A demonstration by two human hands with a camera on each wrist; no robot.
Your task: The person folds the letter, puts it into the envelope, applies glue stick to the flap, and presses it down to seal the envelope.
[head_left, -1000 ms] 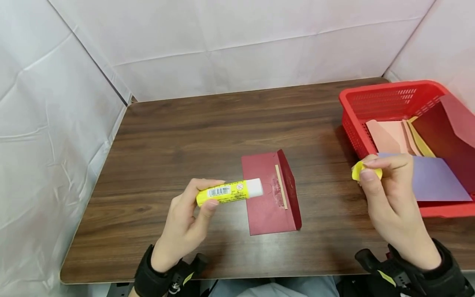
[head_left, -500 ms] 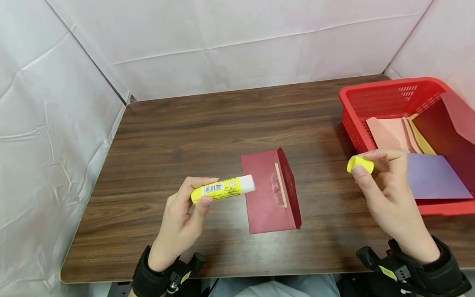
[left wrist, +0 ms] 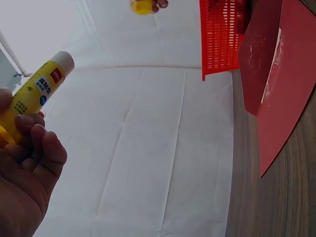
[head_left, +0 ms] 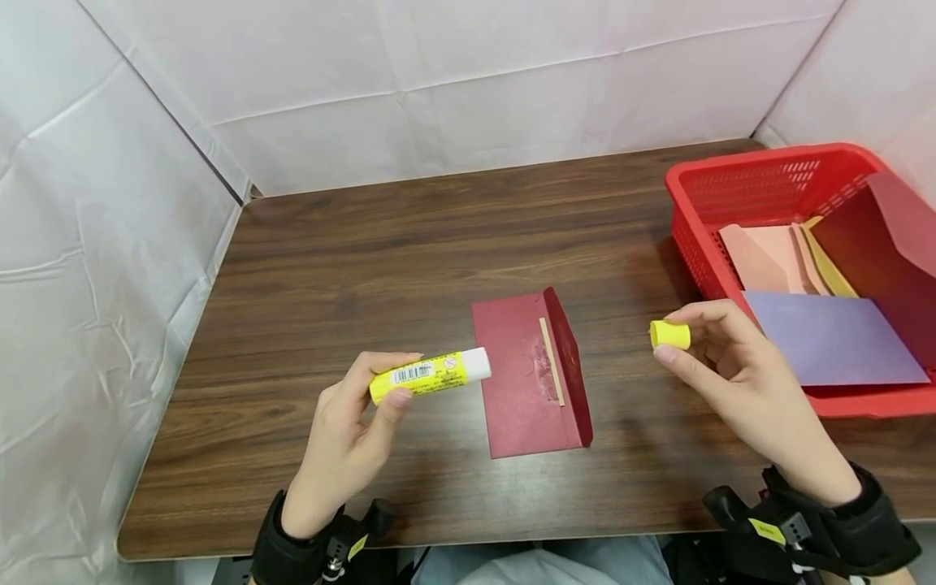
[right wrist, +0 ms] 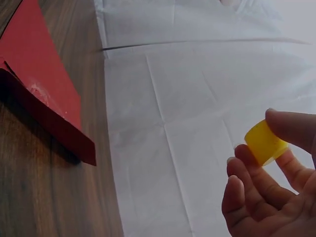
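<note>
My left hand [head_left: 344, 439] holds a yellow glue stick [head_left: 431, 374] between thumb and fingers, its white end pointing right. In the left wrist view the glue stick [left wrist: 42, 89] tilts upward with its printed label showing. My right hand [head_left: 738, 374] pinches a small yellow cap [head_left: 669, 334] by thumb and fingertips, apart from the glue stick. The right wrist view shows the cap [right wrist: 264, 142] from the side. Between the hands a dark red envelope [head_left: 517, 406] lies on the table, its flap [head_left: 569, 357] raised at the right. A pale strip [head_left: 552, 361] and glue-like smears show beside the fold.
A red perforated basket [head_left: 691, 236] stands at the right. In it lie a purple sheet [head_left: 834, 337], pink papers [head_left: 768, 256], a yellow piece [head_left: 829, 264] and dark red paper [head_left: 870, 244]. White sheeting [head_left: 439, 81] walls the brown wooden table [head_left: 366, 268] at back and sides.
My right hand has moved left, away from the basket, and turned the cap. My left hand has drifted slightly left with the glue stick. The envelope stays where it was on the table.
</note>
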